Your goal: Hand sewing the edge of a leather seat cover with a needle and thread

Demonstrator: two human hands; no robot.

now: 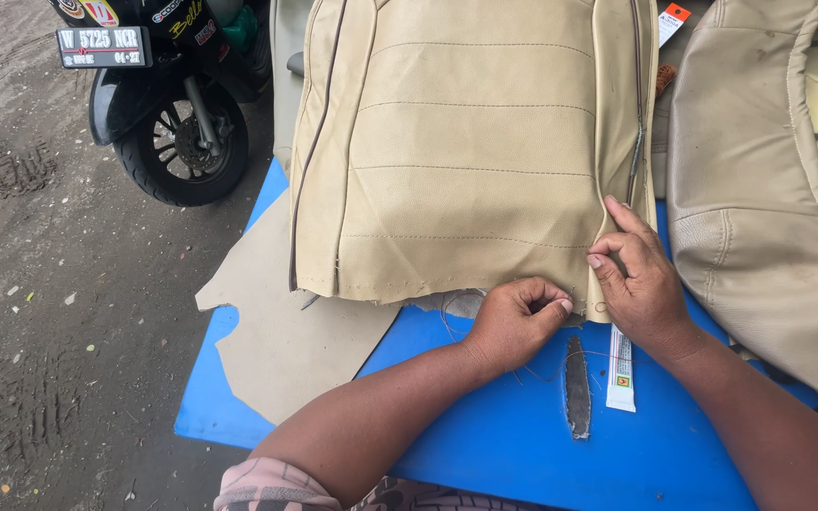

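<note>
Left hand (pixel 515 317) pinching beige seat cover (pixel 466 151) hem, right hand (pixel 638 276) pressing seam, blue table (pixel 523 426), dark blade (pixel 577 386)

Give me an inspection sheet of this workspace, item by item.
Surface: blue table top, partly covered by a beige cut sheet hanging over its left edge.
Job's things: beige seat cover with stitched seams lies flat; a thin thread trails from its lower edge.
Clutter: dark flat blade and a white tube lie below the hands; a second padded seat piece on the right.
Grips: left hand pinched shut at the cover's lower edge; right hand presses the side seam, fingers bent.
Cables: nothing seen.
Surroundings: dirt ground, parked motorcycle at upper left.
</note>
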